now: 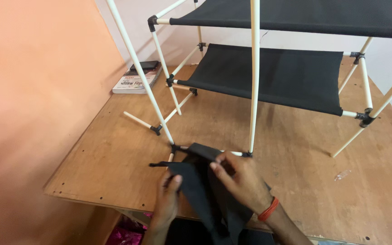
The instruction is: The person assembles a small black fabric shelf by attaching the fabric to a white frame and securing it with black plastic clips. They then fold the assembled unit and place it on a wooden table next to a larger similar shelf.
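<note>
A black fabric sheet (pixel 200 186) hangs over the near edge of the wooden table (pixel 296 149). My left hand (pixel 169 199) pinches its left edge from below. My right hand (pixel 239 179), with an orange band at the wrist, grips the cloth's upper part close to a low white rod (pixel 205 149). That rod belongs to a rack frame of white rods and black connectors (pixel 252 81). Two black fabric shelves are stretched on the frame, a lower one (pixel 273 75) and an upper one (pixel 296 16).
A book (pixel 134 80) with a dark flat object on top lies at the table's far left, by the orange wall (pixel 37 90). A small clear scrap (pixel 342 174) rests on the right. Something pink (pixel 128 233) shows under the table edge.
</note>
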